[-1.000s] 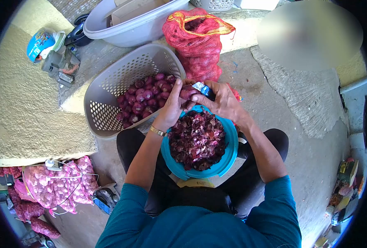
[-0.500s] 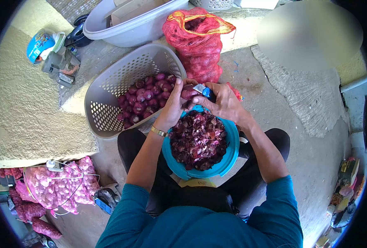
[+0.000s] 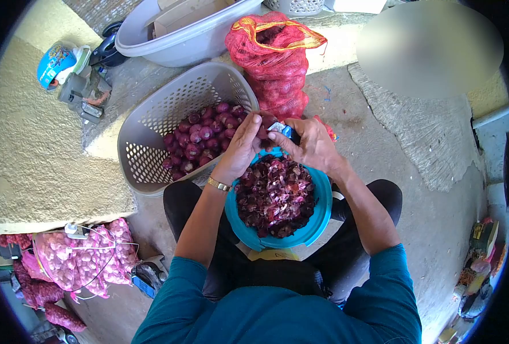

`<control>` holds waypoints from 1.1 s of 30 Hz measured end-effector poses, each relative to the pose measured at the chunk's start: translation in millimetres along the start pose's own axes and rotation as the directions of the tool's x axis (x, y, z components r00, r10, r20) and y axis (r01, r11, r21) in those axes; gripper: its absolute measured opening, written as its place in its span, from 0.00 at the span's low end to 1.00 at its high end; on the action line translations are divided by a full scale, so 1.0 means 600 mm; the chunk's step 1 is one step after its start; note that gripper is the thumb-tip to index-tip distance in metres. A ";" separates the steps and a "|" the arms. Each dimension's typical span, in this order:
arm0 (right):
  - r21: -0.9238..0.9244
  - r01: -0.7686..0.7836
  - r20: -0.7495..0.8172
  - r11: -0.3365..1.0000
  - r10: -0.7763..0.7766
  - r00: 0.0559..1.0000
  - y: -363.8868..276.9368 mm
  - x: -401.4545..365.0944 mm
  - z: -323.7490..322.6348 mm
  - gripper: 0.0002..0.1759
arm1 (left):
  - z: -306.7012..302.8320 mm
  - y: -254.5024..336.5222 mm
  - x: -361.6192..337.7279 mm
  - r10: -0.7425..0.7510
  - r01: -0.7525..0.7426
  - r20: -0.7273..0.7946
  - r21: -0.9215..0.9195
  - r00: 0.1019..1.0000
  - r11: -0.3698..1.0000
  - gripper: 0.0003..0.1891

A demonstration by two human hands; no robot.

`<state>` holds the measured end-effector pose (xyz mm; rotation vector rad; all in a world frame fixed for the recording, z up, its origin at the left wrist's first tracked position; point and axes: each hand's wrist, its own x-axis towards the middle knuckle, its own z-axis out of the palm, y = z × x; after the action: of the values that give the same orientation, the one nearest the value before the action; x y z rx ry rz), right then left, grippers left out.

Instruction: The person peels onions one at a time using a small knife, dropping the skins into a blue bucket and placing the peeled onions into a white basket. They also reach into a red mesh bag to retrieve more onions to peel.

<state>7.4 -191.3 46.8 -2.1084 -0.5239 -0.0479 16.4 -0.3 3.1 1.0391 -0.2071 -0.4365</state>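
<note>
My left hand (image 3: 243,143) is wrapped around a red onion (image 3: 263,124), held up just above a teal tub (image 3: 322,203). Against the onion's right side, my right hand (image 3: 313,143) grips a small blue-and-white tool (image 3: 282,129); its working edge is hidden between the hands. Dry red onion skins (image 3: 274,198) fill the tub, which stands between my knees. To the left, close by my left hand, a grey perforated basket (image 3: 145,114) contains many red onions (image 3: 200,135).
Behind my hands stands a red mesh sack (image 3: 277,86) of onions. A large whitish tub (image 3: 180,49) is at the back left. Pink mesh bags (image 3: 88,258) of pale bulbs and a dark device with a blue screen (image 3: 144,285) lie at lower left.
The onion has turned and tilted slightly in my left hand. The blue-and-white tool has shifted a little, and both hands remain close together over the tub.
</note>
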 end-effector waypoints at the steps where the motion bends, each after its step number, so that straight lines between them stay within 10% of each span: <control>1: -0.040 0.039 -0.056 0.998 -0.041 0.998 0.000 0.000 -0.001 0.20 | -0.002 -0.002 0.001 0.010 -0.011 -0.019 -0.056 1.000 0.998 0.18; 4: -0.303 0.164 0.023 0.939 -0.165 0.986 -0.014 0.000 -0.023 0.19 | -0.008 -0.001 0.005 0.044 -0.049 -0.050 -0.101 0.998 0.994 0.14; 11: -0.243 0.411 0.323 0.879 -0.327 0.888 0.004 -0.013 -0.010 0.18 | -0.010 0.016 0.001 -0.022 -0.016 -0.181 -0.210 0.983 0.978 0.15; 33: -0.337 0.210 0.339 0.918 -0.090 0.937 0.007 -0.009 -0.030 0.19 | -0.031 -0.001 0.007 -0.037 -0.014 -0.231 -0.219 0.972 0.976 0.12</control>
<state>7.2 -209.7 52.5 -2.4553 -0.9344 0.1158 26.7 12.3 -6.9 0.8660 0.0575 -0.3353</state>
